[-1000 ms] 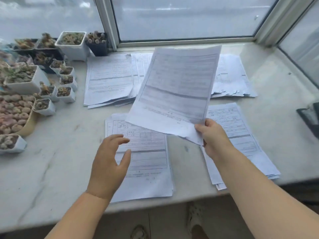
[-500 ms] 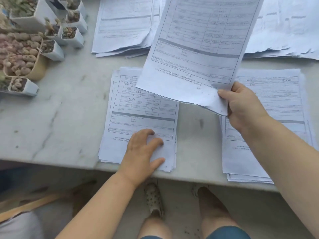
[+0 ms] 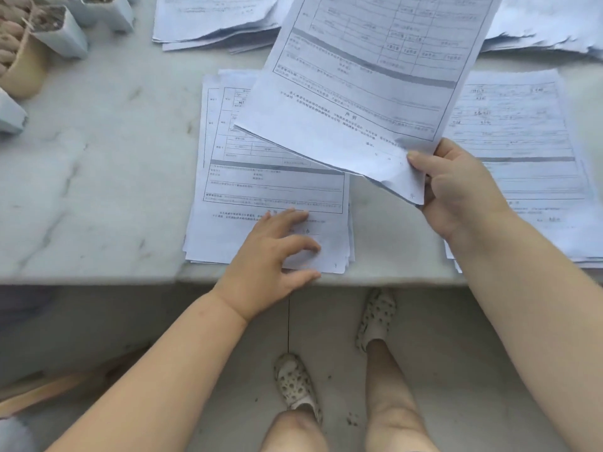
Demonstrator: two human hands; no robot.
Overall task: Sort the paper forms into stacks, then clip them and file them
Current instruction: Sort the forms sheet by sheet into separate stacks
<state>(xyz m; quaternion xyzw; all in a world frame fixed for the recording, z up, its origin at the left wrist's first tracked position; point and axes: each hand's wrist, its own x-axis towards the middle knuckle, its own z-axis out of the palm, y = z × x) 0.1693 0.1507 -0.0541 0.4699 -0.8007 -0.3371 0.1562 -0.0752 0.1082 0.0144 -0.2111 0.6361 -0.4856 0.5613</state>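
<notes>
While a single printed form (image 3: pixel 365 79) is held up by its lower right corner in the right hand (image 3: pixel 456 190), its sheet is tilted over the marble ledge (image 3: pixel 98 158) and hides part of the stacks beneath. The thumb is laid on the front of the corner and the other fingers are curled behind it, so the paper is pinched firmly between them. The corner is slightly creased where it is gripped.

The left hand (image 3: pixel 274 256) is rested on the near left stack (image 3: pixel 261 197), at its lower right part close to the ledge's front edge. Its fingers (image 3: pixel 293 216) are spread and gently bent, with the tips pressed flat on the top sheet; nothing is grasped by them. The thumb is seen at the very edge of the ledge, just below the stack.

A second stack (image 3: pixel 522 151) is laid to the right, partly covered by the right forearm, and its sheets are fanned a little at the near edge. Two looser heaps are seen along the back: one at the upper left (image 3: pixel 212 17) and one at the upper right (image 3: pixel 538 24), both cut off by the frame.

At the far left, white square pots (image 3: pixel 62 31) and a tan round pot (image 3: pixel 23 66) are grouped, well apart from the papers. Below the ledge, two feet in spotted shoes (image 3: pixel 295 383) are seen on a pale floor.
</notes>
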